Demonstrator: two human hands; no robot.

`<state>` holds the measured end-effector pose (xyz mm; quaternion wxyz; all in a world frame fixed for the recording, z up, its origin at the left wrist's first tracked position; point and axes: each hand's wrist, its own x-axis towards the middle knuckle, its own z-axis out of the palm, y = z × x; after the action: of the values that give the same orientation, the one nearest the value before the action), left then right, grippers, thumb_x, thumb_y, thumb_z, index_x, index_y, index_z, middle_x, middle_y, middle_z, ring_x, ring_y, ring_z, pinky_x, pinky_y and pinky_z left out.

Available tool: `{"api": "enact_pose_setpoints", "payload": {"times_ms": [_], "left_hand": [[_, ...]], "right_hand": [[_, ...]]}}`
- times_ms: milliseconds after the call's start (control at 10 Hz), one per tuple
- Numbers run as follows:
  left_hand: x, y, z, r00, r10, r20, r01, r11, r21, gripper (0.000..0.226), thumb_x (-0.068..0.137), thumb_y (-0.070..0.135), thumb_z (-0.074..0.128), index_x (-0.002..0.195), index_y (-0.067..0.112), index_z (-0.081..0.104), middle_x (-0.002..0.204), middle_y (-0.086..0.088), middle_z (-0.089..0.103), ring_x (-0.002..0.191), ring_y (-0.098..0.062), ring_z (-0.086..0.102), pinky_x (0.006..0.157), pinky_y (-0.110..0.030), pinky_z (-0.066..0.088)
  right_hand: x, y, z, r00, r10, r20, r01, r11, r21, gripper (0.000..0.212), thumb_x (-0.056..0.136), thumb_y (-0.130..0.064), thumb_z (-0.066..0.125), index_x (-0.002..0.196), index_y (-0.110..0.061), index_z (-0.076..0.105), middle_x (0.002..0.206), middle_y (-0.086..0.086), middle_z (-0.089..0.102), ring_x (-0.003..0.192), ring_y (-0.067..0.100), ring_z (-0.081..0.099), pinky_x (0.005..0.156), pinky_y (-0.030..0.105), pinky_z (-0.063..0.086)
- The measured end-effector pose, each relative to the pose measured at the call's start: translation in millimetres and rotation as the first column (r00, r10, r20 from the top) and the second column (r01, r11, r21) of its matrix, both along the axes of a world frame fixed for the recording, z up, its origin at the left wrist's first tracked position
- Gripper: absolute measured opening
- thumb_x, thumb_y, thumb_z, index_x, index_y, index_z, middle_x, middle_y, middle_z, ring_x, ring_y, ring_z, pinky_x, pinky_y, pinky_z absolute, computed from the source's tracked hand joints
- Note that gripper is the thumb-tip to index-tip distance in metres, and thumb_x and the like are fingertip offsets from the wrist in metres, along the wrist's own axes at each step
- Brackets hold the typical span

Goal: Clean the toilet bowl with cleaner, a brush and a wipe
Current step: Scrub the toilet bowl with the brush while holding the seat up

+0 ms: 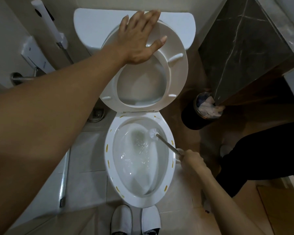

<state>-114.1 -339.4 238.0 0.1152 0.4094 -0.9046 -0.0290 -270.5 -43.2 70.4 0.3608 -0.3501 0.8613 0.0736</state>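
We see the glossy oval toilet bowl (139,197), water swirling inside; our left hand (139,38) lies flat, fingers spread, on the raised seat (178,72); our right hand (192,161) clutches the bristly white brush (154,132) against the bowl's far wall.

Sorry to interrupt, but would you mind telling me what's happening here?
A person is scrubbing a toilet. The left hand rests flat on the raised seat, holding it up. The right hand grips the toilet brush, whose white head is inside the bowl. Yellow marks dot the rim.
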Motion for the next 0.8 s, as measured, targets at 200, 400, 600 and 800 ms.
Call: {"api": "enact_pose_setpoints", "payload": {"times_ms": [200,400,600,800], "left_hand": [[-1,1,0,1.000,0.003,-0.003,-0.003,1.000,0.003,0.072,0.095,0.059,0.017,0.153,0.020,0.000,0.160,-0.002,0.003,0.147,-0.025,-0.001,0.116,-0.049,-0.002],[-1,2,0,1.000,0.005,-0.011,-0.005,1.000,0.011,0.072,0.095,0.060,0.016,0.153,0.021,0.000,0.161,-0.001,0.002,0.147,-0.024,-0.001,0.116,-0.049,-0.002],[0,3,2,1.000,0.006,-0.015,-0.006,1.000,0.025,0.071,0.096,0.059,0.018,0.153,0.021,-0.001,0.161,0.000,0.001,0.147,-0.023,-0.002,0.116,-0.049,-0.002],[-1,1,0,1.000,0.013,-0.012,-0.012,1.000,0.020,0.071,0.096,0.060,0.018,0.153,0.021,-0.001,0.161,0.000,0.001,0.147,-0.023,-0.002,0.116,-0.049,-0.002]], "right_hand": [[0,14,-2,0.998,0.063,0.019,-0.064,0.997,0.038,0.027,0.100,-0.028,0.042,0.120,-0.020,0.057,0.096,0.003,0.060,0.078,0.016,0.058,0.064,0.027,0.050],[6,4,-7,0.999,-0.048,0.010,0.048,0.999,-0.009,0.027,0.098,-0.027,0.045,0.119,-0.017,0.058,0.100,0.004,0.060,0.085,0.021,0.059,0.070,0.033,0.052],[6,26,0,1.000,-0.026,-0.008,0.026,0.999,0.025,0.027,0.100,-0.028,0.041,0.116,-0.013,0.057,0.099,0.006,0.056,0.083,0.020,0.058,0.070,0.032,0.051],[19,-2,-14,0.996,0.047,0.080,-0.041,0.996,-0.083,0.033,0.101,-0.025,0.039,0.129,-0.018,0.057,0.120,0.010,0.060,0.106,0.028,0.058,0.088,0.034,0.049]]}}
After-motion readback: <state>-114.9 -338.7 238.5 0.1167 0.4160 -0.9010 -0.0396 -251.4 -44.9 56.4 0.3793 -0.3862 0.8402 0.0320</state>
